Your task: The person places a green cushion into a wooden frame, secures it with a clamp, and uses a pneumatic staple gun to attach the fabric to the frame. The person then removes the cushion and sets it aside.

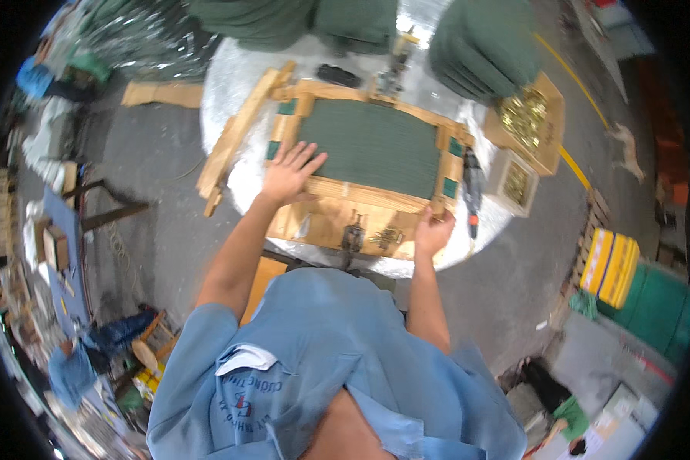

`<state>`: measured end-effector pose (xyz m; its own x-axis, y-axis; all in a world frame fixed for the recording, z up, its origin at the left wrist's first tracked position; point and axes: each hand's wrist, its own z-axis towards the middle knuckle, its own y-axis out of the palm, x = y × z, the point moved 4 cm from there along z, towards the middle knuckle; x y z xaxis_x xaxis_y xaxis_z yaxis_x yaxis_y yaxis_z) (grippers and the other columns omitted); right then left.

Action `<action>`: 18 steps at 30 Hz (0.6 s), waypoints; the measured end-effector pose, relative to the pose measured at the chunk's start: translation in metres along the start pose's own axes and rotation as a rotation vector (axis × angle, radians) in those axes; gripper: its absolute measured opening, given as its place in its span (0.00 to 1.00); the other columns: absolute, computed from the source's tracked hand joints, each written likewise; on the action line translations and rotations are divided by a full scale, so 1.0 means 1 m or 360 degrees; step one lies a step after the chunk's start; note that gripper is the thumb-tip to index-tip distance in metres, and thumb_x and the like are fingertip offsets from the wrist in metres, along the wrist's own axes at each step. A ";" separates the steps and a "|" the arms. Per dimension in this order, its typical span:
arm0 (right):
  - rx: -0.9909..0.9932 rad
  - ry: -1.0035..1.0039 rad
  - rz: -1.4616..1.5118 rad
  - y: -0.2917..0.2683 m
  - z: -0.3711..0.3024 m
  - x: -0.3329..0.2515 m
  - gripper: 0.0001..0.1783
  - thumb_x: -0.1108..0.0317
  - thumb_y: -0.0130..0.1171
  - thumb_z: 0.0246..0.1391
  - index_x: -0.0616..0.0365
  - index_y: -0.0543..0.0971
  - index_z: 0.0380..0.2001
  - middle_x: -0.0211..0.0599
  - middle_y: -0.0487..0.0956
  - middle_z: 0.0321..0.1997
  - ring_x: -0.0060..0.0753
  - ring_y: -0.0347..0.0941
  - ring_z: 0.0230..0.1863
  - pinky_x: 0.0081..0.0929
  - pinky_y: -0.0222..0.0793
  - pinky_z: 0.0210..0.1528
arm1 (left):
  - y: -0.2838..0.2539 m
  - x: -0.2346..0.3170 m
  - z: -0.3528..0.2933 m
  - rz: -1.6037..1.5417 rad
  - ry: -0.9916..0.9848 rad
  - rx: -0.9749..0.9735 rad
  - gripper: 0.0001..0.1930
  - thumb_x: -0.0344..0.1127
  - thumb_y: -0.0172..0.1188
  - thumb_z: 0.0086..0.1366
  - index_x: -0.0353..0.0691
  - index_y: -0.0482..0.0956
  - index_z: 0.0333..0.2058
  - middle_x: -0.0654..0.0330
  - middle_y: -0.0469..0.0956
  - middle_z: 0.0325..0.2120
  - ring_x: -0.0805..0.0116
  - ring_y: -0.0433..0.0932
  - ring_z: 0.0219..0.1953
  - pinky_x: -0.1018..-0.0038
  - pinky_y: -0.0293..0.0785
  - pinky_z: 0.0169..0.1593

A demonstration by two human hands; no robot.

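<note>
A dark green padded panel point(372, 146) lies flat inside a wooden jig frame point(353, 188) on a pale wooden board point(326, 217). My left hand point(290, 172) is spread over the panel's near left corner, fingertips on the green cloth and palm at the wooden rail. At the near right corner of the frame, my right hand point(435, 232) has its fingers curled in against the wood. A small piece, if any, in its fingertips is too small to make out. A metal toggle clamp point(353, 236) and a small heap of brass fittings point(386, 237) sit on the board's near edge.
A power screwdriver point(473, 184) lies right of the frame, beside boxes of brass parts point(526, 119) point(516, 184). Stacks of green panels point(483, 50) stand behind. Another clamp point(391, 73) is at the far rail. Wooden strips point(238, 138) lie left. Other people work farther off.
</note>
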<state>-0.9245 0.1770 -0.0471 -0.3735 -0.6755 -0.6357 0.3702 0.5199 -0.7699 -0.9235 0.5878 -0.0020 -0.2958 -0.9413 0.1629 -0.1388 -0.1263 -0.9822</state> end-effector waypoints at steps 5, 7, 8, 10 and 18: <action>-0.0034 -0.0017 0.0280 0.000 0.008 0.026 0.34 0.58 0.74 0.58 0.69 0.74 0.59 0.55 0.81 0.56 0.54 0.80 0.55 0.44 0.75 0.58 | 0.007 0.001 0.010 -0.0063 0.0100 0.0076 0.61 0.67 0.76 0.45 0.56 0.58 0.76 0.52 0.58 0.77 0.48 0.56 0.78 0.43 0.40 0.80; -0.0432 0.0172 0.0697 0.006 -0.004 0.011 0.41 0.58 0.75 0.58 0.73 0.70 0.64 0.60 0.79 0.61 0.54 0.79 0.56 0.43 0.75 0.60 | 0.016 -0.009 -0.013 -0.0005 0.0010 0.0169 0.62 0.68 0.73 0.43 0.55 0.59 0.76 0.49 0.58 0.76 0.45 0.55 0.78 0.43 0.40 0.80; -0.0239 0.0090 0.0536 0.005 -0.013 0.026 0.46 0.61 0.75 0.57 0.74 0.62 0.69 0.62 0.73 0.66 0.51 0.76 0.61 0.42 0.75 0.62 | 0.004 0.001 -0.010 0.0135 -0.0029 0.0023 0.63 0.71 0.71 0.43 0.53 0.59 0.76 0.49 0.58 0.76 0.45 0.55 0.78 0.43 0.41 0.80; -0.0299 -0.0028 0.0931 0.008 -0.034 0.028 0.54 0.69 0.79 0.53 0.74 0.55 0.73 0.62 0.66 0.72 0.48 0.70 0.68 0.47 0.69 0.71 | 0.008 0.003 -0.012 0.0174 -0.0094 -0.0051 0.63 0.74 0.71 0.46 0.52 0.57 0.77 0.50 0.56 0.77 0.48 0.54 0.79 0.43 0.39 0.81; -0.1693 0.0090 0.0533 0.053 -0.168 0.047 0.33 0.64 0.80 0.51 0.69 0.73 0.52 0.41 0.79 0.45 0.32 0.77 0.40 0.30 0.77 0.46 | 0.028 0.002 -0.007 -0.0047 -0.0093 0.0139 0.65 0.69 0.76 0.44 0.55 0.55 0.78 0.53 0.54 0.78 0.47 0.52 0.79 0.42 0.34 0.81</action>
<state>-1.0660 0.2604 -0.1273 -0.4397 -0.4069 -0.8007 -0.4469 0.8724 -0.1979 -0.9346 0.5844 -0.0280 -0.2371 -0.9530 0.1884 -0.0628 -0.1785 -0.9819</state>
